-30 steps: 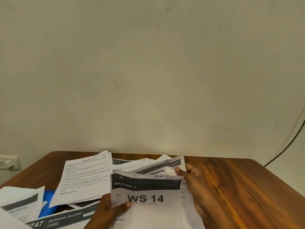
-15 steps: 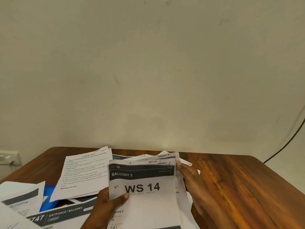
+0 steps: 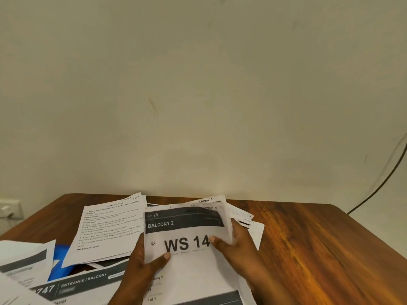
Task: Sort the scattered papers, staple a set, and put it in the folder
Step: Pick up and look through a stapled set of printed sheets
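Both hands hold one gathered set of papers point(image 3: 189, 256) at the near middle of the wooden table point(image 3: 319, 249). Left hand point(image 3: 141, 267) grips the set's left edge, thumb curled over the front sheet below the print "WS 14". Right hand point(image 3: 237, 249) grips the right edge, thumb lying on the front sheet beside the "14", fingers behind the sheets. Front sheet carries a dark band reading "BALCONY 2"; tops of several more sheets fan out behind it, handwritten "SECTION" marks showing. Left of the set, a text sheet point(image 3: 110, 230) lies flat, overlapping other pages. Beneath it, a blue folder point(image 3: 59, 265) shows only in part. An "ENTRANCE / BALCONY" sheet point(image 3: 83, 282) lies at the near left edge. Loose sheets point(image 3: 251, 223) sit just behind the right hand. Black cable point(image 3: 378, 186) runs down the wall at right.
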